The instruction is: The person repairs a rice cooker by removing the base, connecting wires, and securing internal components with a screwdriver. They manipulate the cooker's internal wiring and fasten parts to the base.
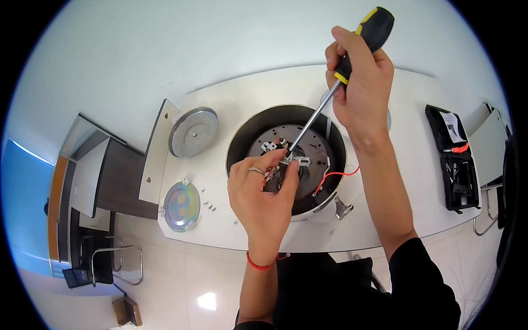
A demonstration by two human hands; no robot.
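My right hand is wrapped round the black and yellow handle of a screwdriver. Its shaft slants down to the left into a round, dark-walled appliance housing, and the tip is at a small metal bracket. My left hand, with a ring and a red bracelet, pinches that bracket between thumb and fingers beside the screwdriver tip. Under the hands lies a dark plate with holes inside the housing. A red wire runs over the rim. My left fingers partly hide the bracket.
On the white table stand a grey round metal disc and a shiny round plate with tabs, with several screws nearby. A black tool case lies open at the right. A metal fitting sits by the housing's front.
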